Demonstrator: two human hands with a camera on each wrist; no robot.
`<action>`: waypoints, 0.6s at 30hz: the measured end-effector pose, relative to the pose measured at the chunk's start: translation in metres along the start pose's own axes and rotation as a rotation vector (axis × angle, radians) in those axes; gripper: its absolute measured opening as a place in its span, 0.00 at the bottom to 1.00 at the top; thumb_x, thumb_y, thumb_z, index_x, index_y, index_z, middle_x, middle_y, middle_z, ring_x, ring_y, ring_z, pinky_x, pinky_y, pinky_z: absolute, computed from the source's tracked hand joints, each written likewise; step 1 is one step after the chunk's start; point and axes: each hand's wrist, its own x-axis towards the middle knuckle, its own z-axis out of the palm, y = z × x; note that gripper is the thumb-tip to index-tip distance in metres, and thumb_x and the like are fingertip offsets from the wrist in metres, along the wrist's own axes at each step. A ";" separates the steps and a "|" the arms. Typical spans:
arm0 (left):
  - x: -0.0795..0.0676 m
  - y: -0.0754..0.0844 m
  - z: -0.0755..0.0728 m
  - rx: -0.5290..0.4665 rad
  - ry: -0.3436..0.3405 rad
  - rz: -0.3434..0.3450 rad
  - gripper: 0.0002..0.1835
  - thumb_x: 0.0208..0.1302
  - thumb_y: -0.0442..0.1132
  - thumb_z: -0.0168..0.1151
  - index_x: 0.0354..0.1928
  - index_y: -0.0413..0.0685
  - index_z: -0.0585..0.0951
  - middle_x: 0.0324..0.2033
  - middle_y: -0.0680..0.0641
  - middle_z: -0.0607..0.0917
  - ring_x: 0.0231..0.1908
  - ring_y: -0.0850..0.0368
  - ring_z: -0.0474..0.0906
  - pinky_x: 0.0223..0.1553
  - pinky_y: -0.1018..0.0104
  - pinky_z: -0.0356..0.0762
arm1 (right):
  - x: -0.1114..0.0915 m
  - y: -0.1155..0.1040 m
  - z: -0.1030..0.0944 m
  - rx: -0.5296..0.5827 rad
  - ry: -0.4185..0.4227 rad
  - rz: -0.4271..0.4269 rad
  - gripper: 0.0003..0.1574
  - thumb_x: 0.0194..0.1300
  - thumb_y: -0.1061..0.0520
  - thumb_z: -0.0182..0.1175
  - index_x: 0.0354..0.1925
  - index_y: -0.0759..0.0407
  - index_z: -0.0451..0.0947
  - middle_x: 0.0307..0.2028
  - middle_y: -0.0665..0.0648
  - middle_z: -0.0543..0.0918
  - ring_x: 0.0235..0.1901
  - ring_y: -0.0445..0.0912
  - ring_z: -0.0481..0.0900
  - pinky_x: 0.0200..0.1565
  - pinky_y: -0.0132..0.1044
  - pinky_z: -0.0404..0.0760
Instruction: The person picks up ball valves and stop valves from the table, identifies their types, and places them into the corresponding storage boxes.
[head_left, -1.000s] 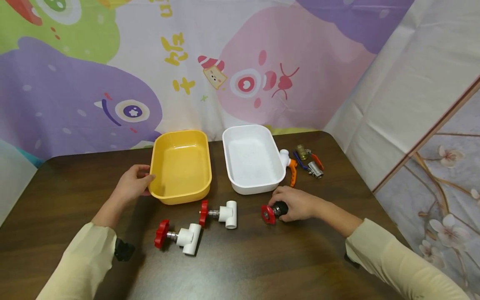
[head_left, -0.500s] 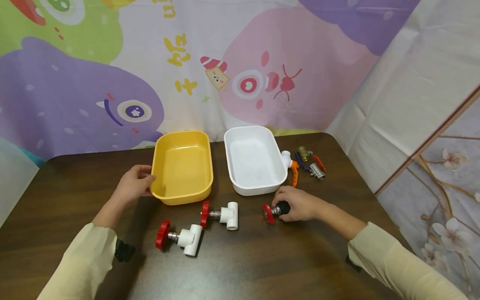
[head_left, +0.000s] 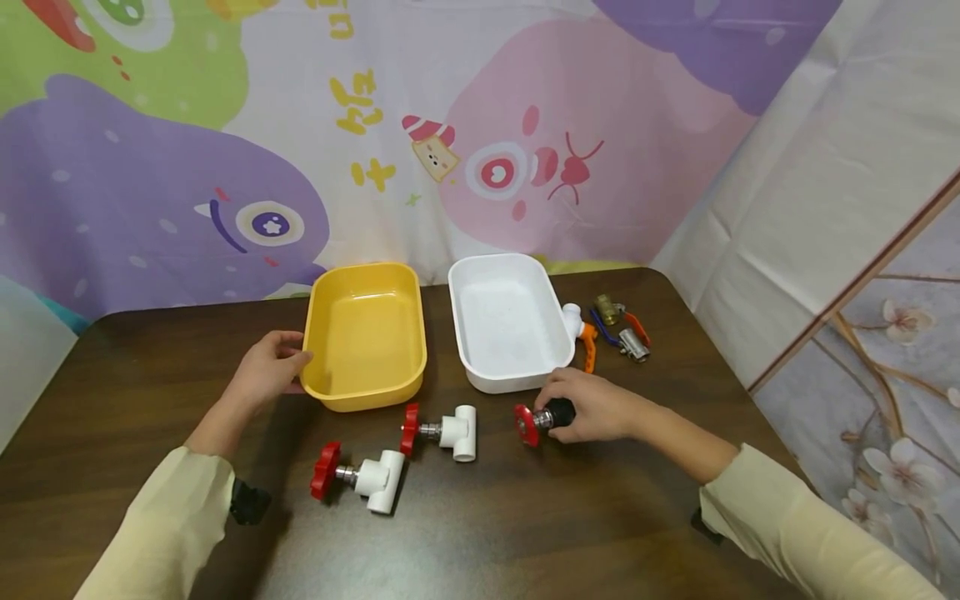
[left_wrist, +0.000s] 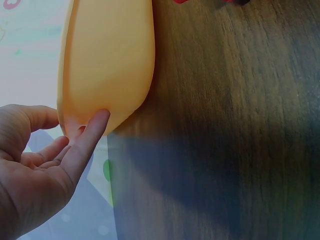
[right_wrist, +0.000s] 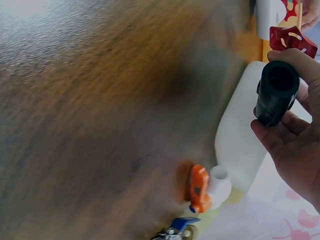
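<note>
My left hand (head_left: 270, 367) holds the near-left side of the yellow tray (head_left: 408, 392), fingers and thumb at its wall; in the left wrist view the fingertips (left_wrist: 104, 116) touch the tray (left_wrist: 112, 45). My right hand (head_left: 596, 407) grips a valve (head_left: 558, 413) by its dark body, and its red handwheel (head_left: 527, 425) points left. The right wrist view shows the valve's open pipe end (right_wrist: 281, 77) between thumb and fingers. Two white tee-shaped valves with red handwheels, one nearer (head_left: 371, 479) and one farther (head_left: 456, 433), lie on the table between the hands.
A white tray (head_left: 502, 383) stands right of the yellow one. Beside it lie a white valve with an orange handle (head_left: 587, 342), a brass valve (head_left: 606, 308) and a silver valve (head_left: 634, 344). A printed cloth (head_left: 390, 125) hangs behind the table (head_left: 465, 542).
My right hand has shifted slightly left with the dark valve, whose red handwheel has turned a little. The left hand stays at the yellow tray. The head view has moved slightly.
</note>
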 end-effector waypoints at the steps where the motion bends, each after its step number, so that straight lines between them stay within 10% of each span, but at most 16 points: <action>1: 0.000 0.000 0.000 -0.002 -0.001 0.003 0.30 0.70 0.42 0.47 0.67 0.31 0.55 0.54 0.28 0.68 0.43 0.42 0.78 0.41 0.53 0.81 | 0.001 -0.001 -0.001 0.002 0.000 0.006 0.17 0.52 0.52 0.68 0.42 0.45 0.78 0.45 0.48 0.74 0.43 0.42 0.72 0.45 0.36 0.76; 18: -0.002 -0.001 0.000 -0.023 -0.008 0.001 0.30 0.70 0.41 0.47 0.67 0.32 0.55 0.55 0.28 0.68 0.46 0.39 0.77 0.42 0.53 0.81 | 0.017 -0.026 -0.016 0.015 0.076 -0.043 0.17 0.51 0.53 0.68 0.42 0.50 0.80 0.44 0.50 0.76 0.42 0.42 0.72 0.45 0.36 0.76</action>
